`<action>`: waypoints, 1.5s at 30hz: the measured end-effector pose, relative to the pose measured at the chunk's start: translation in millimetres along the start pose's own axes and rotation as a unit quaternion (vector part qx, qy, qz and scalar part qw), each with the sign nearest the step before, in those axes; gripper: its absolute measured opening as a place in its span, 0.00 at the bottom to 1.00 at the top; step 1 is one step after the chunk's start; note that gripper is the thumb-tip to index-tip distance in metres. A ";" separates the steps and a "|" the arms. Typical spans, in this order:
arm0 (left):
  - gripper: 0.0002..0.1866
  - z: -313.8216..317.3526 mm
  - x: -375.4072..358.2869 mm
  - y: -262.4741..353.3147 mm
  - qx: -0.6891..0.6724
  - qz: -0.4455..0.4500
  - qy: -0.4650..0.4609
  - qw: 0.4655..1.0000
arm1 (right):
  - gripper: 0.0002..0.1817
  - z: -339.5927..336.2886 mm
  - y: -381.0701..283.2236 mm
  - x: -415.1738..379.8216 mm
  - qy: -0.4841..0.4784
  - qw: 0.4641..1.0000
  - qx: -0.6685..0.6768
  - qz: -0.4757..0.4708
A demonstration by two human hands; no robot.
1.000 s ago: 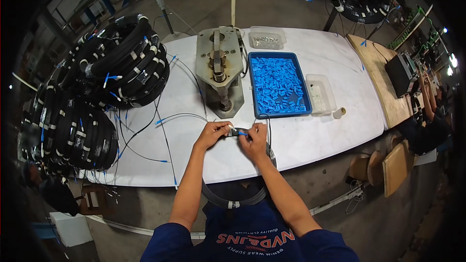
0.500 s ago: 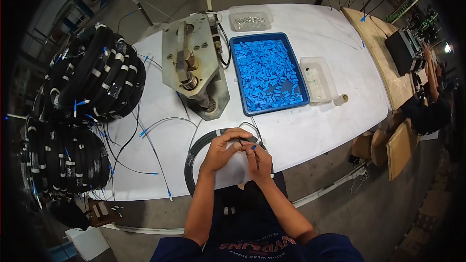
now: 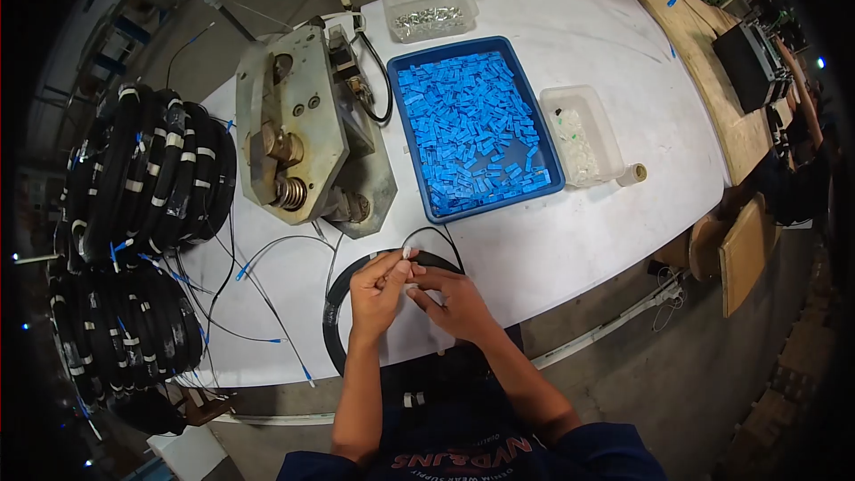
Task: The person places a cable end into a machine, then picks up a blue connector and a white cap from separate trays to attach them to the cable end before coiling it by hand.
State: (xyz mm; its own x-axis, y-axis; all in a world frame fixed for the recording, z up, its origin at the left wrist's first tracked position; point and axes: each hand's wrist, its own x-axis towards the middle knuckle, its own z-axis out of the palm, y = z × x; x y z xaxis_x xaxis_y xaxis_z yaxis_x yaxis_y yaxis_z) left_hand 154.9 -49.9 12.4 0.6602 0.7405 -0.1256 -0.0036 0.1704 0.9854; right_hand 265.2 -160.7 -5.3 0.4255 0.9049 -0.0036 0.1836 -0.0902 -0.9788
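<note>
My left hand (image 3: 378,292) is closed in a pinch on the end of a thin black cable (image 3: 434,230), and a small white tip (image 3: 407,252) shows above the thumb. Close beside it is my right hand (image 3: 452,301), its fingers curled in and its fingertips almost at the left hand. A small pale bit shows at the right thumb tip, too small to name. Under both hands lies a coil of black cable (image 3: 331,316), wrapped with tape in places, at the table's front edge.
A metal press (image 3: 298,125) stands left of a blue tray (image 3: 419,169) of small blue parts. Two clear plastic boxes (image 3: 430,13) (image 3: 583,129) hold small pieces, near a tape roll (image 3: 632,175). Stacked cable coils (image 3: 147,174) fill the left. Another person's arm (image 3: 802,98) shows far right.
The view has shifted, with the press and tray looking nearer. The blue piece at my right fingers no longer shows; a white tip now shows at my left fingers. My right hand has turned inward.
</note>
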 end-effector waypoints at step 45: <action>0.12 11.4 -16.7 -13.7 -0.017 -0.084 -0.024 0.996 | 0.09 -29.4 13.1 16.0 0.145 0.987 0.061 0.017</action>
State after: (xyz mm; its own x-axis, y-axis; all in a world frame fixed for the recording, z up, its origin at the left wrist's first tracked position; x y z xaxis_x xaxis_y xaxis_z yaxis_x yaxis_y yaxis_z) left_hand 152.5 -72.1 2.4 0.6880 0.6684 -0.2826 0.0855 0.3121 0.9462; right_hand 300.4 -159.6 -12.2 0.6691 0.7431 0.0038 0.0634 -0.0520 -0.9966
